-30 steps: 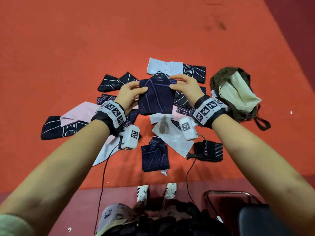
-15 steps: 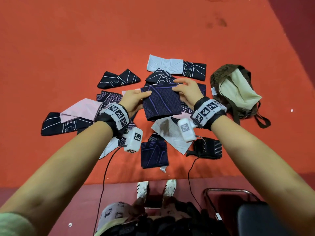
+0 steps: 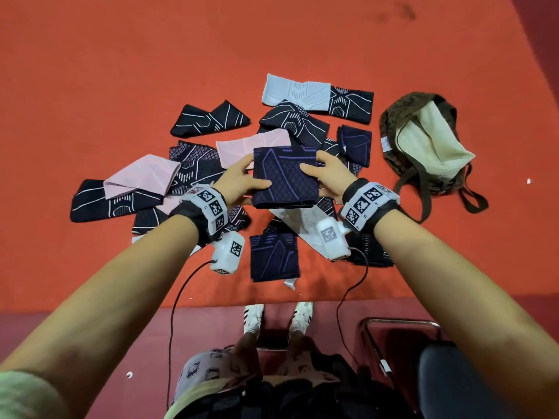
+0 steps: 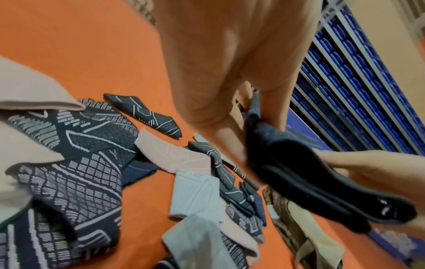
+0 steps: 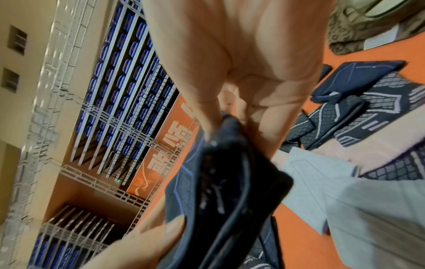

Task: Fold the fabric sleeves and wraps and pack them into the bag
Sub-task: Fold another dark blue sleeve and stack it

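A folded navy sleeve with purple lines (image 3: 286,176) hangs above the pile, held flat between both hands. My left hand (image 3: 242,181) grips its left edge, thumb on top. My right hand (image 3: 325,173) grips its right edge the same way. In the left wrist view the folded navy sleeve (image 4: 299,174) shows edge-on between my fingers. In the right wrist view the same sleeve (image 5: 220,182) is pinched by my right hand. The brown bag (image 3: 402,122) with cream lining lies open on the carpet at the right.
Several loose sleeves lie spread on the orange carpet (image 3: 121,71): black ones with white lines (image 3: 208,119), pink ones (image 3: 142,176), a pale blue one (image 3: 295,92). A folded navy sleeve (image 3: 273,257) lies near my feet. A chair (image 3: 423,358) stands at lower right.
The navy sleeve has been folded over toward me into a compact square, and both hands have come lower and nearer with it. My grip moved from its top corners to its sides.
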{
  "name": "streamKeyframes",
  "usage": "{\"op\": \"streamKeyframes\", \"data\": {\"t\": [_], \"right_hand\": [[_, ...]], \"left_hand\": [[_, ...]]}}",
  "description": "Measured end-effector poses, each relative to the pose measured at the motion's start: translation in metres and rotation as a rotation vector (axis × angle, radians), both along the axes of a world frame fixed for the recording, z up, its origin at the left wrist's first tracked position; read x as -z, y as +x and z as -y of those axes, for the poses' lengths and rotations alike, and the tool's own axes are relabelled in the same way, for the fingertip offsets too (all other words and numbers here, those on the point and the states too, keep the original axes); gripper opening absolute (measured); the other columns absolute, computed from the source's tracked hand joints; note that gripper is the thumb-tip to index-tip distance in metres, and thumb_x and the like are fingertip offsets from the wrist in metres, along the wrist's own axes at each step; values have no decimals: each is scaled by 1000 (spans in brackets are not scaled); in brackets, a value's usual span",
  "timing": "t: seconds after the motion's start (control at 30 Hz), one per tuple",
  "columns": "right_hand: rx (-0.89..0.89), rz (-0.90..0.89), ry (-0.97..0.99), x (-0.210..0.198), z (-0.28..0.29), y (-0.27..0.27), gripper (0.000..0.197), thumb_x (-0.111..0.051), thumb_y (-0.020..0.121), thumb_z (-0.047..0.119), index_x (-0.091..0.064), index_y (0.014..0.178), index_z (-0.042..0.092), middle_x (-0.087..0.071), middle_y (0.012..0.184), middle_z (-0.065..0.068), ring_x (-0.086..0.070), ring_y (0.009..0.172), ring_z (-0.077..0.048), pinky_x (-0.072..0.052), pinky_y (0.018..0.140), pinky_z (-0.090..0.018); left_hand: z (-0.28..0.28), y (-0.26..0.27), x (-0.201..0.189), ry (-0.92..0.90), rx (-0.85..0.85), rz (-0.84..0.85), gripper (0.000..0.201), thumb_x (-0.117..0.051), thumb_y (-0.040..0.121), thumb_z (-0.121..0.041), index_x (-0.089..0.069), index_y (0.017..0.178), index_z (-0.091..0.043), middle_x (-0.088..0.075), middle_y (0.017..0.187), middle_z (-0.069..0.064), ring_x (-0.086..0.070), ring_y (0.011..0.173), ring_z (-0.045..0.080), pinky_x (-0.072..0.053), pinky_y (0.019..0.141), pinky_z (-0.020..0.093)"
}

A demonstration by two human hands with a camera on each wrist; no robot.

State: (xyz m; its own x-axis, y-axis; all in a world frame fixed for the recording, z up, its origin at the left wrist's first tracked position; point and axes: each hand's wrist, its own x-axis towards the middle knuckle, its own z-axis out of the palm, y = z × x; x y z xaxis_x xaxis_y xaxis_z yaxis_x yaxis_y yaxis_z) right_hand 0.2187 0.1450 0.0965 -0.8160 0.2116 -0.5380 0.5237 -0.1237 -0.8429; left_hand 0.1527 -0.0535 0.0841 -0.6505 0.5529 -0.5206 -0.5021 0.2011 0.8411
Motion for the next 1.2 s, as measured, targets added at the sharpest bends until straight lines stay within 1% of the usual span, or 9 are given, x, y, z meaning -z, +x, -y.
{"op": "streamKeyframes", "data": {"t": [0.17, 0.27, 0.43, 0.57, 0.63, 0.77, 0.9, 1.1, 1.2], "right_hand": [[6, 124, -44, 22, 1, 16, 28, -61, 88, 4, -59, 116, -1, -67, 98, -11, -68, 80, -19, -59, 71, -33], [1, 208, -27, 45, 9, 32, 23, -62, 87, 3, -61, 109, -1, -71, 79, -2, -67, 68, -11, -59, 62, -24], [-27, 354, -29, 89, 27, 67, 12, -60, 90, 7, -57, 101, 12, -64, 86, -7, -65, 50, -7, -52, 43, -21], [-101, 417, 12, 131, 37, 83, 12, -57, 93, 12, -56, 103, 19, -61, 88, -3, -60, 43, -3, -45, 39, -16], [-161, 449, 70, 148, 42, 89, 7, -58, 92, 13, -58, 92, 20, -58, 76, -3, -54, 42, -8, -40, 41, -15], [-191, 434, 198, 173, 48, 95, 15, -67, 85, 17, -58, 75, 22, -57, 74, -3, -52, 64, -20, -42, 59, -26], [-234, 404, 477, 182, 48, 95, 32, -73, 79, 24, -42, 69, 20, -52, 77, -6, -51, 73, -22, -47, 71, -37], [-580, 60, 876, 173, 48, 104, 66, -67, 81, 21, -38, 141, 21, -34, 143, -10, -35, 129, -29, -32, 109, -42], [-863, 17, 987, 179, 46, 112, 82, -66, 82, 38, -21, 149, 22, -13, 158, -4, -13, 143, -29, -19, 116, -44]], "left_hand": [[6, 20, 30, -93, 55, -73, 73, -74, 73, -1, -37, 132, -25, -64, 100, 3, -63, 78, 30, -54, 62, 40], [11, 43, 57, -219, -16, 5, 79, -75, 74, 1, -27, 136, -13, -60, 76, 13, -53, 59, 21, -46, 53, 29], [25, 79, 109, -260, -25, 72, 77, -73, 77, 1, -29, 137, -18, -59, 95, 1, -60, 70, 23, -53, 69, 44], [37, 97, 139, -380, 4, 193, 7, -60, 90, -10, -56, 92, -15, -55, 74, 10, -56, 58, 17, -48, 49, 22], [43, 103, 160, -459, 14, 195, 23, -67, 85, -10, -51, 68, -15, -53, 68, 9, -52, 65, 20, -45, 63, 31], [44, 109, 179, -585, 23, 84, 35, -73, 80, -12, -43, 62, -17, -46, 60, 0, -44, 59, 17, -35, 57, 29], [37, 105, 176, -751, 194, -106, 30, -73, 80, -23, -45, 76, -15, -57, 81, 6, -53, 82, 24, -37, 69, 30], [40, 112, 171, -772, 436, -963, 78, -77, 66, -17, -41, 135, -5, -44, 134, 19, -43, 121, 38, -39, 99, 47], [44, 116, 176, -761, 773, -1058, 84, -64, 82, -41, -22, 149, -14, -20, 157, 5, -13, 145, 27, -11, 115, 56]]}}
